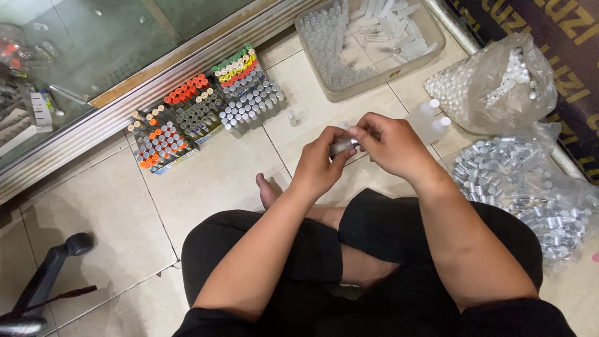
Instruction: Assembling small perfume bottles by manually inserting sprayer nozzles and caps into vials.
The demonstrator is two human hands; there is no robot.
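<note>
In the head view, the only one, a person sits cross-legged on a tiled floor (206,181), and both hands meet just above the middle of the frame. The left hand (319,167) has its fingers curled closed around a small vial (344,146), of which only a short silvery length shows between the two hands; the right hand (392,145) pinches the vial's end with thumb and fingertips drawn together, so neither hand is open. Whether the piece under the right fingertips is a cap or a stopper cannot be told. As for progress, a good deal looks done: in the upper left of the frame, against a metal door track, stand shallow cardboard boxes (206,115) packed with upright capped vials, their tops silver, orange, red, green and yellow, and one loose vial (291,115) stands alone on the tile just right of them. Much also appears left. At the top centre a clear plastic tray (430,47) holds many empty clear vials, some standing in rows, others lying loose. At the upper right a clear bag of small white stoppers (493,81) sits open, and below it, at the right edge, a bag of silver caps (530,187) is well filled. Two white-capped plastic bottles (430,118) lie just behind the right hand. Judging from these full supplies, the work is partway along, with one vial in hand.
</note>
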